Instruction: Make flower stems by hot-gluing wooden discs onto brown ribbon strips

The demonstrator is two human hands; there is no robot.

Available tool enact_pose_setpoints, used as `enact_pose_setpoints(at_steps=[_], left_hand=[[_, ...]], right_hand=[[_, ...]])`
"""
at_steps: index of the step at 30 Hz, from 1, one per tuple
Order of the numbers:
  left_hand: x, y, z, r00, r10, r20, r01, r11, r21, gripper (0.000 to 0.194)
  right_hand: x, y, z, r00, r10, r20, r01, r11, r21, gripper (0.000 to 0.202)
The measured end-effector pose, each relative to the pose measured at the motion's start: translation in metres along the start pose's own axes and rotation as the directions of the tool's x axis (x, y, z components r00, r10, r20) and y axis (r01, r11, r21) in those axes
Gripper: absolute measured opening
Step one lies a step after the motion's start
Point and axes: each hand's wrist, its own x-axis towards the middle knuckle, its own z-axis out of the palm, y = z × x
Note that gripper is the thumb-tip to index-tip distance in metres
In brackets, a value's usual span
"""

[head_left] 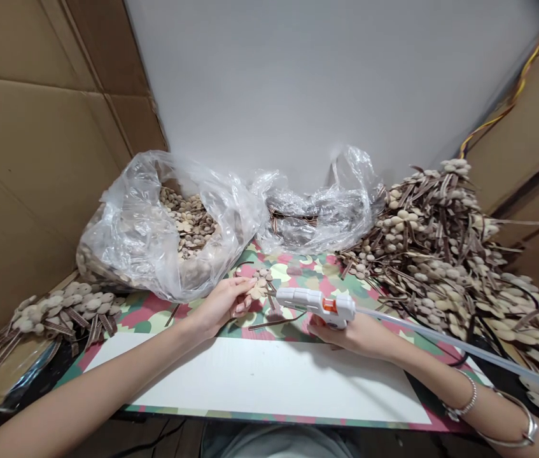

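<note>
Between the thumb and fingers of my left hand [224,301] is a small beige flower-shaped fabric piece [258,289]. My right hand [345,331] is wrapped round the handle of a white hot glue gun [312,300] with orange parts. Its nozzle points left and comes close to the fabric piece; whether they touch I cannot tell. A long clear glue stick [441,337] runs out of the back of the gun toward the lower right. Just below the nozzle, a brown ribbon strip [273,323] lies on the camouflage-patterned cover [293,267].
A white sheet [269,375] lies along the table's front. Behind are a plastic bag of beige pieces [121,222] and another clear bag [317,216]. Ribboned pieces form a large heap [431,242] at right and a smaller pile [69,308] at left. Cardboard walls [35,159] flank the table.
</note>
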Motion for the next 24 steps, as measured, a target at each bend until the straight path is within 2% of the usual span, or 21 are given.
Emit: enact_pose_setpoints(at_steps=[7, 10, 12, 13, 15, 17, 21, 24], left_hand=[[0.001, 0.0, -0.004, 1.0, 0.005, 0.013, -0.005, 1.0, -0.019, 0.03], [0.0, 0.003, -0.007, 1.0, 0.021, 0.008, -0.021, 1.0, 0.019, 0.03], [0.0, 0.005, -0.009, 0.999, 0.034, -0.017, -0.033, 0.997, 0.076, 0.029], [0.0, 0.005, -0.011, 0.999, 0.045, -0.026, -0.042, 0.993, 0.108, 0.03], [0.0, 0.005, -0.013, 0.996, 0.078, -0.033, -0.072, 0.984, 0.162, 0.031], [0.0, 0.004, -0.014, 0.994, 0.106, -0.031, -0.097, 0.973, 0.208, 0.03], [-0.001, 0.005, -0.012, 0.992, 0.122, -0.026, -0.11, 0.956, 0.274, 0.023], [-0.004, 0.008, -0.007, 0.99, 0.138, -0.042, -0.12, 0.952, 0.282, 0.028]], right_hand=[[0.002, 0.0, 0.003, 1.0, -0.011, -0.028, 0.011, 1.0, -0.014, 0.034], [0.006, 0.003, -0.002, 0.979, -0.052, -0.197, 0.03, 0.993, -0.113, 0.027], [0.008, 0.009, -0.011, 0.927, -0.168, -0.336, 0.081, 0.963, -0.259, 0.021], [0.007, 0.013, -0.017, 0.896, -0.245, -0.369, 0.115, 0.933, -0.341, 0.019], [0.006, 0.023, -0.031, 0.867, -0.358, -0.346, 0.161, 0.859, -0.485, 0.011], [0.004, 0.034, -0.044, 0.882, -0.38, -0.28, 0.139, 0.776, -0.615, 0.005], [0.006, 0.053, -0.055, 0.939, -0.271, -0.213, -0.004, 0.609, -0.793, 0.026], [0.011, 0.059, -0.058, 0.965, -0.208, -0.16, -0.011, 0.579, -0.815, 0.035]])
